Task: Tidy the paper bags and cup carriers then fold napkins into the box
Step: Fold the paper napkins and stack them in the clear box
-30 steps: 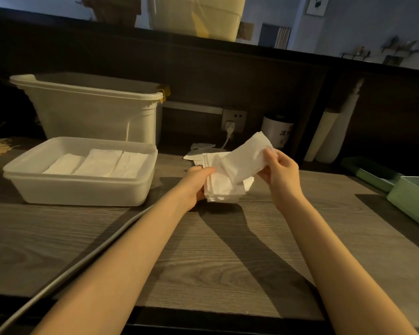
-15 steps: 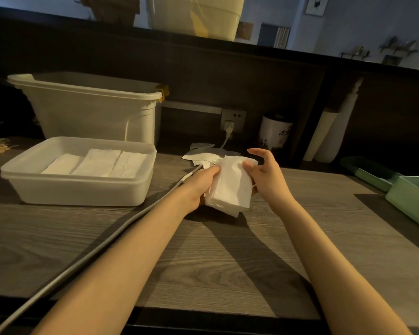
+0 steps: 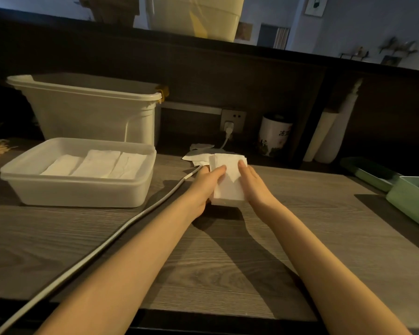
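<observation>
Head view shows first the near edge of the wooden counter [image 3: 228, 274], with bare wood between it and the hands, so the forearms have room to draw back. A grey cable [image 3: 121, 228] crosses this wood on the left and passes close beside the left wrist; I think a sweep toward the box could catch it.

The left hand [image 3: 205, 187] holds the folded napkin stack [image 3: 229, 182] from its left side, fingers bent over the top. The right hand [image 3: 254, 184] lies with straight fingers flat against the right side, holding nothing. It seems both press the pile together to square its edges.

Left of the hands, well apart, stands the shallow white box [image 3: 78, 192], with three folded napkins [image 3: 96, 163] already lying in a row, and some space above them.

Behind the stack lie loose napkins [image 3: 196, 154], and farther a tall plastic bin [image 3: 94, 112]. A green tray [image 3: 411, 199] limits the right side.
</observation>
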`<state>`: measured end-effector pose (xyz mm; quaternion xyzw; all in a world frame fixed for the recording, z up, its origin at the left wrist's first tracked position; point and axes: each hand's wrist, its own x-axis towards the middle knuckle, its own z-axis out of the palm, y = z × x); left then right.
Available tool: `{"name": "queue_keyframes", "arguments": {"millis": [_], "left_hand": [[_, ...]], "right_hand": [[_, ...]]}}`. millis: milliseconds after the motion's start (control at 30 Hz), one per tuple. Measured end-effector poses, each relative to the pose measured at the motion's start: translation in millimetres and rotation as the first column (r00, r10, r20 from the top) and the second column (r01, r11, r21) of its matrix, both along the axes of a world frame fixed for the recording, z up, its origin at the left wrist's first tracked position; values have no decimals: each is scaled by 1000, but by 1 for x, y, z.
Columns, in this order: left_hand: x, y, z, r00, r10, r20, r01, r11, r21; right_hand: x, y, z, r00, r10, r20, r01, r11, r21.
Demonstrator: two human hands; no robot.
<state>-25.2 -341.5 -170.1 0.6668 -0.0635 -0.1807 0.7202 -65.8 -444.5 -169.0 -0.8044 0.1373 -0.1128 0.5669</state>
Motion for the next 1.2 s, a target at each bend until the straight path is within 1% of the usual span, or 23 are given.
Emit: {"name": "queue_keyframes", "arguments": {"millis": [100,167,233,333,400,467,500,533,567,600,633,667,733,833,900,967,1033,1100,1133,1200], "left_hand": [[-4,-4,-1,999,19,40,-21,999,48],[-4,-6,-2,997,40,60,-43,998,44],[-5,-5,-2,996,75,39,-75,997,-7],[-4,-2,0,994,99,-53,-106,985,-133],[-1,1,1,992,79,-96,-100,965,-244],[5,5,2,993,90,-70,-108,943,-316],[9,8,2,995,97,-37,-104,942,-320],[12,12,2,995,95,23,-85,955,-284],[15,16,1,990,78,113,-56,980,-191],[17,19,0,976,34,216,-22,998,-60],[18,22,-3,953,-24,303,2,997,72],[20,24,-6,931,-77,357,15,985,173],[22,26,-11,913,-151,380,48,962,269],[22,26,-18,893,-211,397,90,949,303],[19,24,-20,869,-263,419,114,931,346],[14,20,-22,835,-309,455,116,907,404],[12,17,-21,804,-284,522,54,910,412],[13,16,-19,779,-212,591,-37,924,380],[15,17,-19,771,-179,612,-74,928,365],[20,19,-20,794,-145,591,-90,932,350]], "right_hand": [[4,3,-3,999,48,13,-47,999,-16],[6,2,-4,999,53,14,-53,999,-9],[7,-2,-5,998,63,-6,-63,998,23],[3,-11,-4,994,107,-20,-105,993,51],[0,-17,-3,997,69,39,-71,997,38],[-2,-24,-1,990,-15,140,10,999,33],[-3,-27,0,981,-50,189,40,998,58],[-3,-31,1,971,-76,227,55,994,99],[-4,-33,1,964,-88,249,57,990,127],[-5,-35,0,963,-85,257,54,991,125],[-5,-36,-2,968,-64,244,44,995,89],[-6,-37,-3,977,-31,211,24,999,39],[-5,-39,-9,993,43,110,-40,999,-24],[-6,-40,-14,993,116,-12,-116,992,-54],[-8,-38,-15,986,160,-40,-163,981,-102],[-9,-32,-15,975,219,-23,-220,961,-170],[-9,-27,-15,977,213,30,-202,955,-217],[-6,-29,-15,984,143,108,-121,974,-189],[-6,-31,-15,985,124,121,-102,980,-170],[-4,-35,-17,987,134,86,-118,979,-165]]}}
